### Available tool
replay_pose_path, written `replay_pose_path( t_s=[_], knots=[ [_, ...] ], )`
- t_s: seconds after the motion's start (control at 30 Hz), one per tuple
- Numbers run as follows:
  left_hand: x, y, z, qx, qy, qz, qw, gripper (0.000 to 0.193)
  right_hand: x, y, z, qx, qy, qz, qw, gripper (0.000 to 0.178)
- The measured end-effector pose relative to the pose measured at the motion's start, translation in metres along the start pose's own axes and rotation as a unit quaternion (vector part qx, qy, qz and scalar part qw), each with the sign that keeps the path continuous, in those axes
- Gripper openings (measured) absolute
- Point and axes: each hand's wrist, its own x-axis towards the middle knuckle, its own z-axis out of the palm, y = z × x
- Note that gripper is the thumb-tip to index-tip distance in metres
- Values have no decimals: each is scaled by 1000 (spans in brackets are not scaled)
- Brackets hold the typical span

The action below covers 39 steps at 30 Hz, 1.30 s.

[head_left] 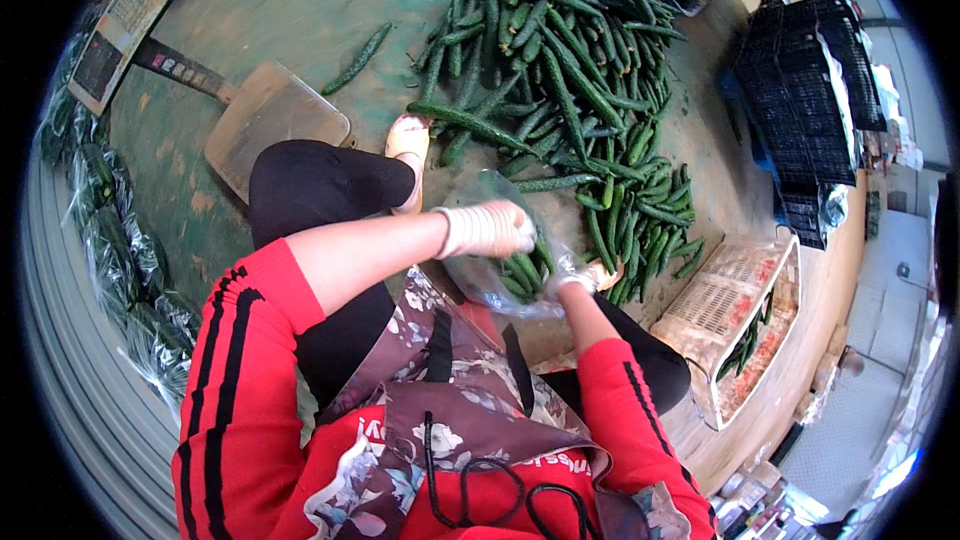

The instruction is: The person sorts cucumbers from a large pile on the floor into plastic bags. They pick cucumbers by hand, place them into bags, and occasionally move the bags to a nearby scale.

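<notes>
Both gloved hands work at a clear plastic bag [478, 275] of cucumbers [522, 272]. Left hand [487, 228] is curled closed over the bag's top edge; right hand [568, 283] grips the bag's side, fingers closed. Beyond the hands, a loose cucumber pile [570, 70] covers the floor [300, 0].

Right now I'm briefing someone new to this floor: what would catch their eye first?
The big heap of cucumbers on the green floor ahead stands out most. Just below it, the gloved left hand and right hand work at a clear plastic bag holding several cucumbers. A platform scale lies at upper left.
</notes>
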Motion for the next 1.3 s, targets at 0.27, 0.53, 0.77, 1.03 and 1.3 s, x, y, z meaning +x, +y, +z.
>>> replay_pose_path(
  t_s=[0.27,0.53,0.77,1.03,1.3],
  knots=[
    [-29,11,35,137,-141,-22,980,40,-45,122,-62,455,-121,-141,871,34],
    [-13,66,21,379,-276,-59,881,28,53,13,-216,515,242,-225,791,62],
    [20,93,-3,419,-409,-62,808,30,106,-95,-261,188,231,-104,949,79],
    [13,67,9,430,-367,-35,824,27,121,-67,-165,709,115,-123,685,44],
    [12,82,2,430,-342,-79,832,41,89,-2,-129,745,181,-18,642,46]
  ],
)
